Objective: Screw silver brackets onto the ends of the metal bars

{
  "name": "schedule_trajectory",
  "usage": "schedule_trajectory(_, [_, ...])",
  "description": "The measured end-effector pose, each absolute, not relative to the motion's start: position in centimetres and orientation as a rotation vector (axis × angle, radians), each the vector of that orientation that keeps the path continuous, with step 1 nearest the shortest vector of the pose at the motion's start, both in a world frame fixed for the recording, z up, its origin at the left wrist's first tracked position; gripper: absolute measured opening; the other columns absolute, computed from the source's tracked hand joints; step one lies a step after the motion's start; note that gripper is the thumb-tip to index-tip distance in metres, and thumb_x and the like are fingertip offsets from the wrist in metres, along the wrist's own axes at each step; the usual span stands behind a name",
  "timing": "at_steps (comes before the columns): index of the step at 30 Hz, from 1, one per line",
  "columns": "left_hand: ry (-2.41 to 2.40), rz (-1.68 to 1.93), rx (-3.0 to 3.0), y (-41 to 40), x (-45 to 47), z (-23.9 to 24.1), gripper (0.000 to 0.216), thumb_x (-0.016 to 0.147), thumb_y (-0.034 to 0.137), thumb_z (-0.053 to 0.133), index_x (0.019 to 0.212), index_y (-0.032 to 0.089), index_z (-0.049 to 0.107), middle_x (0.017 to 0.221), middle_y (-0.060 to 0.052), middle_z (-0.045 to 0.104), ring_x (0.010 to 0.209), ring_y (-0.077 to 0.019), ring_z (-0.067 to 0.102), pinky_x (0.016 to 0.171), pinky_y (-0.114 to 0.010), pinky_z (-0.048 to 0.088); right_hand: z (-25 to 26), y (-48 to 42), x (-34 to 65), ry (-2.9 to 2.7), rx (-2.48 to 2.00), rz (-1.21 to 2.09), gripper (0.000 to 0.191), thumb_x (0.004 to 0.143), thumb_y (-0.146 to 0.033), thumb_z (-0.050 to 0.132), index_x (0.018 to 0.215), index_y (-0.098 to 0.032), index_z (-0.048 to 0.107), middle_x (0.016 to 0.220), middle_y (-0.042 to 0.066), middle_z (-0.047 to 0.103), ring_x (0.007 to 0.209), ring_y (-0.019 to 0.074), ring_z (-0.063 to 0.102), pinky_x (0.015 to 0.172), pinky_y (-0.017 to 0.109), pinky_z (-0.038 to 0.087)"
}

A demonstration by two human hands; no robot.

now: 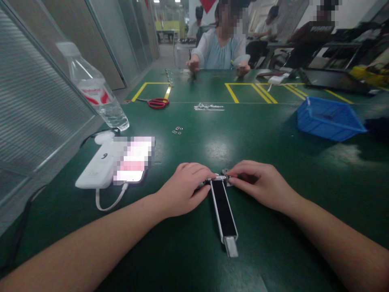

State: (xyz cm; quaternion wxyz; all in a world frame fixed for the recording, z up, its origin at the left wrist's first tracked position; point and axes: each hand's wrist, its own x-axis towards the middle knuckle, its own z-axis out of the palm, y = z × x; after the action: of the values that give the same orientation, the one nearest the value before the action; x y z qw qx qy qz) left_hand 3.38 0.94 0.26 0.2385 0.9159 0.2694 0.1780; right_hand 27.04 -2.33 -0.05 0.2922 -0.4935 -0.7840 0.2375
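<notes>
A long narrow metal channel with a black inner strip [224, 211] lies on the green table [194, 259], pointing toward me. My left hand [184, 188] is closed, its fingers pinching the left side of the channel's far end. My right hand [259, 184] is closed too, pinching a small metal piece [225, 174] at the same far end. Both hands rest on the table, and their fingertips almost meet over the end of the channel.
A white power bank [97, 170] with a phone on it and a water bottle [97, 95] sit at the left. Red scissors [158, 103], small washers [177, 130] and metal parts [209, 107] lie farther off. A blue basket [330, 119] stands at the right. Another person [220, 50] sits opposite.
</notes>
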Motion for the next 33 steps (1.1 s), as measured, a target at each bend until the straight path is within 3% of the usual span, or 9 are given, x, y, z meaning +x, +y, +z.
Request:
schedule_trajectory(4, [0.743, 0.476, 2.509, 0.92, 3.32, 0.25, 0.023, 0.091, 0.016, 0.047, 0.112, 0.019, 0.056, 0.113, -0.006, 0.065, 0.113, -0.0224, 0.055, 0.097, -0.043, 0.036, -0.20, -2.30, 27.03, -2.066, -1.336, 0.636, 0.015, 0.086, -0.025, 0.061, 0.096, -0.020, 0.070, 0.079, 0.003, 0.065, 0.061, 0.0124, 0.056, 0.054, 0.026, 0.044])
schedule_trajectory(8, [0.748, 0.481, 2.507, 0.90, 3.40, 0.24, 0.023, 0.091, 0.016, 0.048, 0.112, 0.019, 0.056, 0.113, -0.006, 0.065, 0.112, -0.0224, 0.055, 0.097, -0.043, 0.036, -0.27, -2.28, 26.98, -2.041, -1.371, 0.601, 0.008, 0.085, -0.026, 0.062, 0.087, -0.019, 0.067, 0.074, 0.001, 0.059, 0.060, 0.0125, 0.053, 0.053, 0.025, 0.042])
schedule_trajectory(24, [0.747, 0.484, 2.507, 0.88, 3.34, 0.27, 0.023, 0.091, 0.017, 0.048, 0.113, 0.020, 0.056, 0.114, -0.006, 0.065, 0.113, -0.0214, 0.055, 0.097, -0.043, 0.037, -0.08, -2.27, 26.83, -2.073, -1.332, 0.600, 0.017, 0.091, -0.026, 0.053, 0.083, -0.019, 0.066, 0.081, 0.005, 0.066, 0.071, 0.0158, 0.060, 0.063, 0.029, 0.047])
schedule_trajectory(29, [0.745, 0.480, 2.512, 0.97, 3.27, 0.28, 0.023, 0.091, 0.017, 0.048, 0.112, 0.020, 0.056, 0.113, -0.005, 0.065, 0.111, -0.0216, 0.055, 0.096, -0.043, 0.037, 0.01, -2.34, 26.86, -2.067, -1.356, 0.582, 0.015, 0.087, -0.026, 0.056, 0.093, -0.018, 0.067, 0.075, 0.002, 0.060, 0.060, 0.0133, 0.054, 0.054, 0.027, 0.043])
schedule_trajectory(33, [0.744, 0.484, 2.511, 1.01, 3.23, 0.29, 0.023, 0.091, 0.017, 0.048, 0.111, 0.020, 0.056, 0.112, -0.006, 0.065, 0.111, -0.0218, 0.055, 0.095, -0.043, 0.037, -0.03, -2.32, 26.92, -2.102, -1.342, 0.558, 0.010, 0.084, -0.025, 0.059, 0.088, -0.017, 0.066, 0.075, 0.002, 0.059, 0.060, 0.0129, 0.053, 0.053, 0.026, 0.043])
